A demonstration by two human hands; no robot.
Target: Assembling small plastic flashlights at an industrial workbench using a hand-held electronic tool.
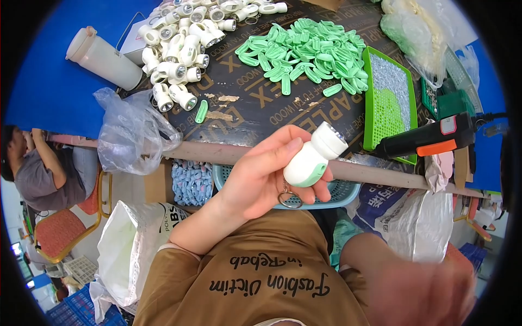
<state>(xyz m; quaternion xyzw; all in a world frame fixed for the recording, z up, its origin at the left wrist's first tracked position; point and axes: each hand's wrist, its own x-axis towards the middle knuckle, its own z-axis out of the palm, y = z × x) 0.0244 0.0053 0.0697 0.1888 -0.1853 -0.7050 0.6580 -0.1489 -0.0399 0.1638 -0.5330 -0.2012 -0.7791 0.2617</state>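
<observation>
Blurred at the lower right, the right hand [429, 288] shows no readable fingers. Left hand [266, 174] curls its fingers around a small white-and-green flashlight [314, 156], held above the tabletop's [244, 103] near edge.

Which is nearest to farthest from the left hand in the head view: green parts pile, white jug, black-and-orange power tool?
From the left hand:
1. Black-and-orange power tool, to its right at the table edge.
2. Green parts pile, beyond it, mid-table.
3. White jug, far left corner.
</observation>
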